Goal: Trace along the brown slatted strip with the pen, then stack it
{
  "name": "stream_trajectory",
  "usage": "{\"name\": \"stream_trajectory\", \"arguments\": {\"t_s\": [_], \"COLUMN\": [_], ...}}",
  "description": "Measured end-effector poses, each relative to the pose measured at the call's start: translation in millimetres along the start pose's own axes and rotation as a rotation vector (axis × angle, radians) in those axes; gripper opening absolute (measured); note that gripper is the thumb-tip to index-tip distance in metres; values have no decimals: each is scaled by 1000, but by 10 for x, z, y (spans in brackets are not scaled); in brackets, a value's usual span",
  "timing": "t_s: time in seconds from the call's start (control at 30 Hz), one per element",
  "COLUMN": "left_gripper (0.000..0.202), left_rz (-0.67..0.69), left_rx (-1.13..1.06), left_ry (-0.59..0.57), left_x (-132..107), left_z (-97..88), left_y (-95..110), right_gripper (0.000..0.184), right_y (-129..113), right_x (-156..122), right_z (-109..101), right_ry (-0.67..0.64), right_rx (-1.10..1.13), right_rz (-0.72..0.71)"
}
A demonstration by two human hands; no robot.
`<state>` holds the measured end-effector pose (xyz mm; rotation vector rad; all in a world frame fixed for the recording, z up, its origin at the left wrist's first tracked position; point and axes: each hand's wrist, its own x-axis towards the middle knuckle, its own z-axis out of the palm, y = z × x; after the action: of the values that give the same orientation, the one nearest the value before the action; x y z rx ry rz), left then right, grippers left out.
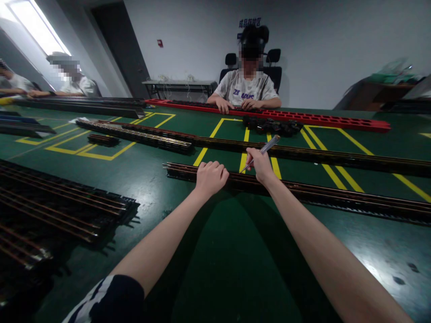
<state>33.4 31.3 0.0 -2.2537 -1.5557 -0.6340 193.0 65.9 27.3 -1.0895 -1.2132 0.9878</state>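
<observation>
Cropped sleeve (111,298), left hand (210,177) on rail (319,193), right hand (261,166) holding pen (267,146)

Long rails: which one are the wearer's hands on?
The nearest dark rail, gripped near its left end by the left hand; the right hand holds a pen-like tool over it.

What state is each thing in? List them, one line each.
Left hand: fisted, resting on the near rail.
Right hand: gripping a pen, tip down at the near rail.
Near rail: lying flat on the table.
Far rail: lying flat, untouched.
Red tray: lying flat, co-worker's hands on it.
Left stack: rails lying side by side.
</observation>
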Motion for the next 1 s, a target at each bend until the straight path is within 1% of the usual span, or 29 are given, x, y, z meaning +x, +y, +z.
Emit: {"name": "stream_trajectory", "arguments": {"t_s": [0.17, 0.33, 0.43, 0.53, 0.67, 1.0], "left_gripper": [36, 35, 33, 32, 32, 29], "left_rz": [-20, -50, -100, -142, -158, -167], "left_rx": [-15, -13, -20, -20, -29, -20], "left_ry": [-19, -37, -46, -33, -14, 1], "left_x": [9, 14, 16, 17, 10, 11], "left_z": [-9, -22, -22, -19, -23, -19], "left_y": [8, -6, -35, -63, -71, -57], "right_gripper": [38, 40, 38, 39, 39, 39], "right_y": [-13, -39, -35, -27, -29, -45], "right_x": [-6, -22, -24, -22, -21, -35], "right_z": [-6, -3, -3, -6, -7, -21], "right_ry": [-15, -40, -113, -195, -244, -235], "right_rx": [-83, -109, -116, -137, -129, -122], "right_rz": [-29, -29, -21, -53, -91, -81]}}
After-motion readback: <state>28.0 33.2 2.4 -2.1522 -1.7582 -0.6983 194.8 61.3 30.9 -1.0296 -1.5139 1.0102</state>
